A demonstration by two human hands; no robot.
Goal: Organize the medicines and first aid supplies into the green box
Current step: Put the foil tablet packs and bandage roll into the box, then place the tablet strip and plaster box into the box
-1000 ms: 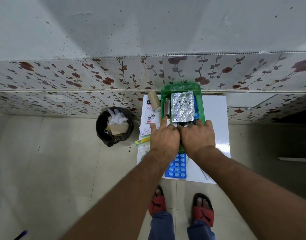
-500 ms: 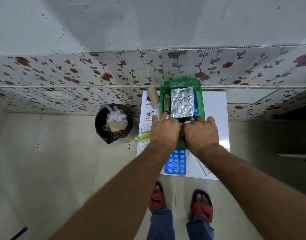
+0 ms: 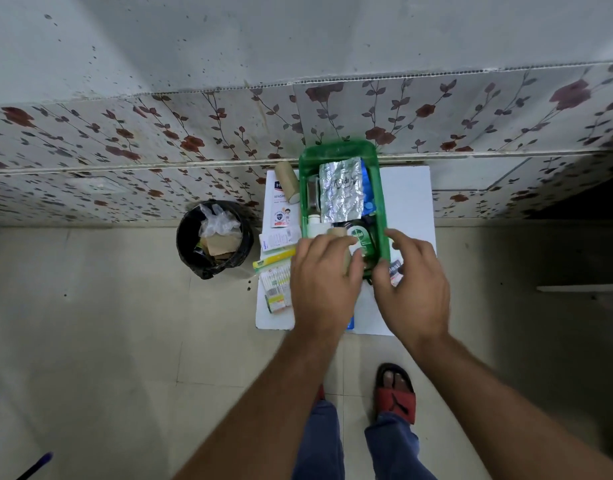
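Green box [image 3: 339, 148], silver foil pack [image 3: 341, 192] inside, green-labelled bottle [image 3: 362, 239]. White counter [image 3: 407, 192]. Tan roll [image 3: 287, 181], yellow-green strip [image 3: 273, 260]. Black bin [image 3: 215, 239]. Wall panels [image 3: 159, 140]: red flowers, grey leaves. Red sandal [image 3: 396, 394], blue trousers [image 3: 322, 441].

The green box [image 3: 339, 150] is translucent plastic with a smooth, slightly glossy rim; the packet [image 3: 341, 190] lying in it is crinkled silver foil with a bright metallic sheen. The roll [image 3: 287, 181] beside the box is matt brown cardboard, and the table [image 3: 407, 192] top is smooth, white and faintly glossy. The bin [image 3: 215, 237] is lined with shiny black plastic film and contains clear crumpled plastic and matt brown card.
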